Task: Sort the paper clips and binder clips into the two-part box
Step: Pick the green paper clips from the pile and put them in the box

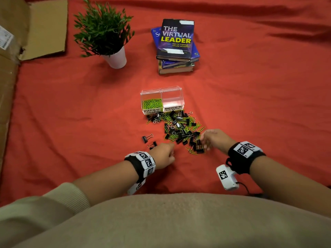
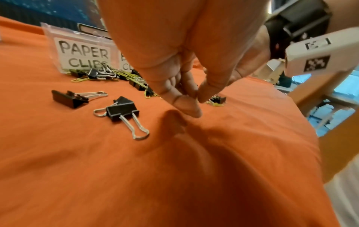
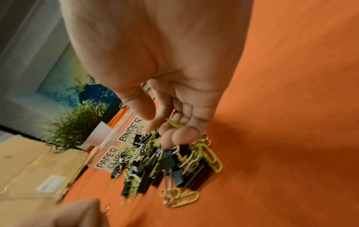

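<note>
A clear two-part box (image 1: pixel 161 92) stands on the red cloth. Its left half, labelled PAPER CLIPS (image 2: pixel 83 55), holds green paper clips (image 1: pixel 152 104); the BINDER CLIPS half (image 1: pixel 172 102) looks empty. A mixed pile of black binder clips and green paper clips (image 1: pixel 180 129) lies in front of it. My right hand (image 1: pixel 204 142) hangs over the pile's near right end, its curled fingers holding a green paper clip (image 3: pixel 173 123). My left hand (image 1: pixel 172 151) hovers left of the pile with fingertips (image 2: pixel 186 106) pinched; a silver wire loop (image 3: pixel 105 209) pokes out beside it. Two loose binder clips (image 2: pixel 124 110) lie just left of it.
A potted plant (image 1: pixel 105 33) stands at the back left and a stack of books (image 1: pixel 176 45) behind the box. Cardboard (image 1: pixel 35 27) lines the left edge. Bare red cloth (image 1: pixel 71 131) stretches left and right of the pile.
</note>
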Available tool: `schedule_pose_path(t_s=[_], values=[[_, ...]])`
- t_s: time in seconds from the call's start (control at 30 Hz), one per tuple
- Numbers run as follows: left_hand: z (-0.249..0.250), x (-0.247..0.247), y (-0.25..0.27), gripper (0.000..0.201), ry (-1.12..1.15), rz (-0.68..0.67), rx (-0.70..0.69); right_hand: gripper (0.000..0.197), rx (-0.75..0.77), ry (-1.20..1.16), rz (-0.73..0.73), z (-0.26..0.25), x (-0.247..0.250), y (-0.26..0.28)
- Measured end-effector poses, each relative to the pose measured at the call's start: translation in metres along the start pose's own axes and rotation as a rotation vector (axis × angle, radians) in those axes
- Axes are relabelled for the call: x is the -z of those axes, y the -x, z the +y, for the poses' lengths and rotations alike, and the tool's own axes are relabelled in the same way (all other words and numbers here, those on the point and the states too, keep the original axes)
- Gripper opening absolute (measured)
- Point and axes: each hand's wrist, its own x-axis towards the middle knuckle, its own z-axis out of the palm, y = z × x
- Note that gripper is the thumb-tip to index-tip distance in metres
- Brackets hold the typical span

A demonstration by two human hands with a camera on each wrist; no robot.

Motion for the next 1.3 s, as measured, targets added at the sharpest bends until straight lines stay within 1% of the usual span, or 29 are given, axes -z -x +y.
schedule_pose_path(t_s=[0.07,0.1,0.17,0.23,0.27,0.33,0.43,0.53,0.63,0.73,0.83,0.9,1.0,1.07,1.2,1.23,1.3], values=[[0.006,0.005,-0.004,0.011,0.099,0.018,0.008,0.008,0.067,0.273,0.049,0.005,0.005,-0.004],[0.009,0.006,-0.008,0.014,0.141,0.024,0.014,0.008,0.091,0.410,0.044,0.007,0.006,-0.004],[0.016,0.005,-0.015,0.019,0.181,0.037,0.024,0.032,0.143,0.652,0.005,0.014,0.002,-0.004],[0.024,0.002,-0.022,0.020,0.160,0.059,0.028,0.044,0.225,0.783,0.010,0.019,-0.006,-0.004],[0.028,0.000,-0.025,0.018,0.136,0.077,0.017,0.045,0.253,0.787,0.027,0.021,-0.008,-0.004],[0.037,-0.004,-0.032,0.016,0.053,0.125,-0.033,0.038,0.279,0.746,0.060,0.024,-0.009,-0.003],[0.048,-0.010,-0.042,0.027,-0.116,0.139,-0.091,0.026,0.267,0.673,0.041,0.029,-0.009,0.000],[0.052,-0.014,-0.048,0.032,-0.247,0.139,-0.111,0.025,0.254,0.631,0.024,0.033,-0.008,0.003],[0.043,-0.012,-0.047,0.029,-0.256,0.158,-0.107,0.026,0.233,0.608,0.057,0.032,0.004,0.002],[0.030,-0.007,-0.041,0.025,-0.252,0.162,-0.076,0.022,0.218,0.676,0.106,0.029,0.023,0.002],[0.019,-0.002,-0.033,0.024,-0.230,0.180,-0.051,0.016,0.242,0.730,0.137,0.029,0.030,0.004],[0.019,-0.003,-0.031,0.023,-0.238,0.184,-0.069,0.010,0.250,0.800,0.107,0.027,0.023,0.008],[0.032,-0.012,-0.034,0.022,-0.280,0.181,-0.108,0.025,0.223,0.970,-0.006,0.028,0.004,0.012],[0.041,-0.018,-0.038,0.023,-0.286,0.182,-0.104,0.026,0.207,1.028,-0.069,0.030,-0.004,0.014],[0.049,-0.024,-0.043,0.023,-0.303,0.155,-0.095,0.024,0.181,0.973,-0.136,0.032,-0.004,0.016],[0.049,-0.025,-0.043,0.023,-0.319,0.149,-0.099,0.025,0.183,0.943,-0.117,0.031,-0.002,0.016],[0.048,-0.025,-0.043,0.024,-0.353,0.147,-0.109,0.026,0.178,0.886,-0.007,0.028,0.002,0.012]])
